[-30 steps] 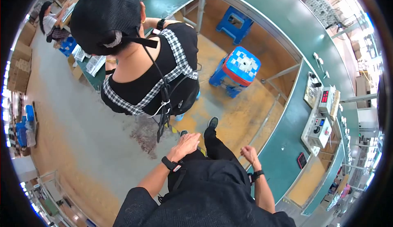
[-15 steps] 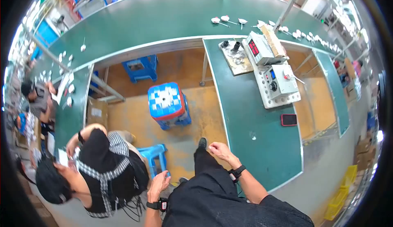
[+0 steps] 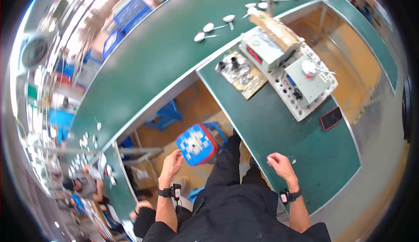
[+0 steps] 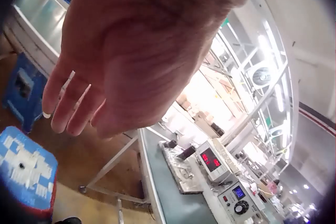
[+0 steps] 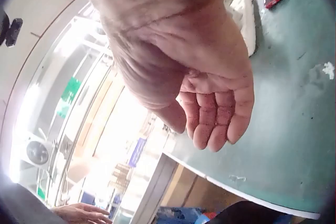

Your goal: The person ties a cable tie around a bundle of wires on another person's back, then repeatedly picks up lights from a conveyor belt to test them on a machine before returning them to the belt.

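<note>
My left hand [image 3: 172, 167] hangs beside the blue and red stool [image 3: 194, 146], holding nothing. In the left wrist view its fingers [image 4: 79, 103] hang loosely bent and the palm [image 4: 142, 71] is bare. Over the near edge of the green table [image 3: 279, 133] is my right hand [image 3: 283, 167], also holding nothing. The right wrist view shows its fingers [image 5: 215, 124] loosely curled above the tabletop. A phone in a red case [image 3: 331, 119] lies on the table's right side, apart from the hand.
Two instrument boxes, one with a red display [image 3: 262, 52] and one with a dial [image 3: 307, 78], sit on a white foam tray [image 3: 301, 113]. Beside them lies a board with black knobs [image 3: 242, 78]. White spoon-like pieces [image 3: 208, 27] line the long bench [image 3: 144, 63]. A person [image 3: 146, 218] is at lower left.
The head view has turned to the right and come nearer the table with the instruments. The other person has shifted to the lower left edge. Both hands stay empty.
</note>
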The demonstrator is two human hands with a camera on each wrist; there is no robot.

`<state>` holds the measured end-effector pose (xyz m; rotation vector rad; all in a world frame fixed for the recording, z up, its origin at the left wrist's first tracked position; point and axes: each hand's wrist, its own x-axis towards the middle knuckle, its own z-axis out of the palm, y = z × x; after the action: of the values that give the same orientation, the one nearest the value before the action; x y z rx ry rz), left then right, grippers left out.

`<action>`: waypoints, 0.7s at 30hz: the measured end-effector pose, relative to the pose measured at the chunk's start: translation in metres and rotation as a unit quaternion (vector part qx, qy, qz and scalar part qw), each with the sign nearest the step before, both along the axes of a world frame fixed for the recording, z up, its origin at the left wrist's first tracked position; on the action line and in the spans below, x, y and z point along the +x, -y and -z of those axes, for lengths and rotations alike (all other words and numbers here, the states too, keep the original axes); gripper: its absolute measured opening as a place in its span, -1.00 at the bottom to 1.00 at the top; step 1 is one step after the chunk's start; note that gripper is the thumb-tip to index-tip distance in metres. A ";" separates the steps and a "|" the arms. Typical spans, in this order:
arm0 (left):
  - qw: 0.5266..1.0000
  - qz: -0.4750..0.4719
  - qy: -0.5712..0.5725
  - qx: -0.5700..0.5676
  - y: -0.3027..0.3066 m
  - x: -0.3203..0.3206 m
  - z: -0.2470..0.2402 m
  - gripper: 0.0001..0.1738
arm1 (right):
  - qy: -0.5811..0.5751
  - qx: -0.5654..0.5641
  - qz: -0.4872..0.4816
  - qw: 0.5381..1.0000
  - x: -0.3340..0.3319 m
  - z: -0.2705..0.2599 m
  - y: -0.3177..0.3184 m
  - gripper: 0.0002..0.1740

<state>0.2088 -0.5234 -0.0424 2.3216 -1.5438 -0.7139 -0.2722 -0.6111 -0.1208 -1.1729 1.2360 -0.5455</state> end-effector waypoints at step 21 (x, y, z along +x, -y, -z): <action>0.742 0.595 0.260 -0.167 0.826 0.227 0.245 -0.29 | -0.246 0.254 0.465 0.812 0.355 0.043 -0.042 -0.82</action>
<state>0.4355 -1.3490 -0.2878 1.0377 -3.0772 0.1169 0.0826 -0.5695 -0.1639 -0.1624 2.2552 -0.5610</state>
